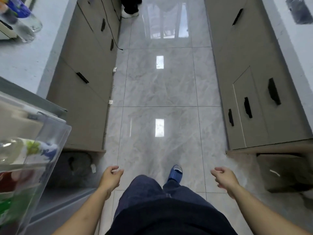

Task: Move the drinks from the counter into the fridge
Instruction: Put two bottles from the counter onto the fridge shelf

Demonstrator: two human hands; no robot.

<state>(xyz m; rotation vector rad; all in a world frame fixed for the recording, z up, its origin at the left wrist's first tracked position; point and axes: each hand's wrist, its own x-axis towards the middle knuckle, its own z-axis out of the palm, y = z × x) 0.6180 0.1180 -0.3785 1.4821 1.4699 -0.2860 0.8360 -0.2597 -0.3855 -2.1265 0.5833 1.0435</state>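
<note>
Hanging low, hands: left hand [111,177] and right hand [223,178] hold nothing, fingers loosely curled, either side of the person's legs.
Foot: blue slipper [175,173] on the glossy grey tile floor [160,92].
Fridge door shelf [50,141]: clear bin at near left, holding drinks [25,150] lying blurred; 1 clear bottle with a green and blue label shows.
Counter [20,61]: at far left, 2 clear bottles [23,22] stand near its back edge.
Far end: another person's white shoe [129,13].
</note>
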